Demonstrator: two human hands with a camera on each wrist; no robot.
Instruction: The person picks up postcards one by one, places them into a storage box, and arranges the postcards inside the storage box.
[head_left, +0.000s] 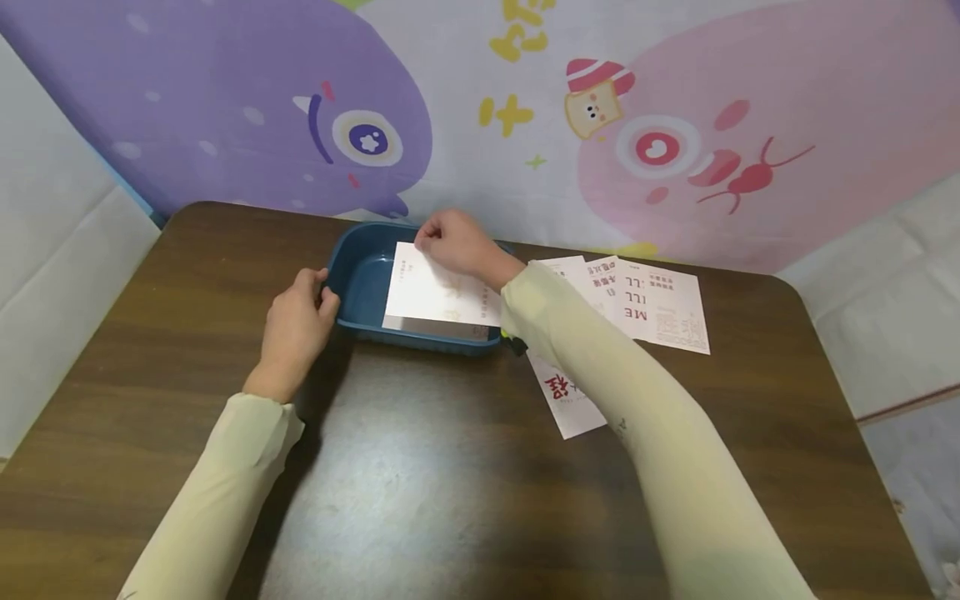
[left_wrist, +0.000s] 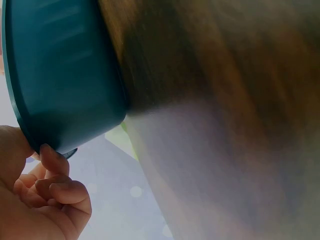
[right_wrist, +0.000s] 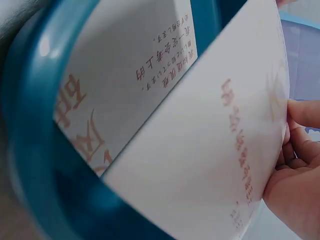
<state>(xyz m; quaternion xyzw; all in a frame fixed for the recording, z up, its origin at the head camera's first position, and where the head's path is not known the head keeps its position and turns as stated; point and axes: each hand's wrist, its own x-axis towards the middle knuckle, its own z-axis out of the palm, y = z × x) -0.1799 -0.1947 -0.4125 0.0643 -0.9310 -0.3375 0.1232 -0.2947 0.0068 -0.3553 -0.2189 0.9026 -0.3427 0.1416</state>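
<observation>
A blue plastic bin [head_left: 367, 292] stands near the table's back edge. My left hand [head_left: 300, 321] pinches its left rim; in the left wrist view the thumb and a finger of that hand [left_wrist: 45, 200] meet at the rim, beside the bin's outer wall [left_wrist: 65, 75]. Above the bin, my right hand [head_left: 461, 242] pinches a white printed card [head_left: 431, 292] by its edge. In the right wrist view, this held card [right_wrist: 200, 145] tilts over another printed card [right_wrist: 130, 60] lying inside the bin, partly covering it.
Several printed cards [head_left: 671, 312] lie overlapping on the wooden table [head_left: 420, 492] right of the bin. One card with red characters [head_left: 566, 408] sticks out below my right sleeve [head_left: 600, 358], which hides part of the pile. A cartoon-printed cloth [head_left: 465, 167] hangs behind the table.
</observation>
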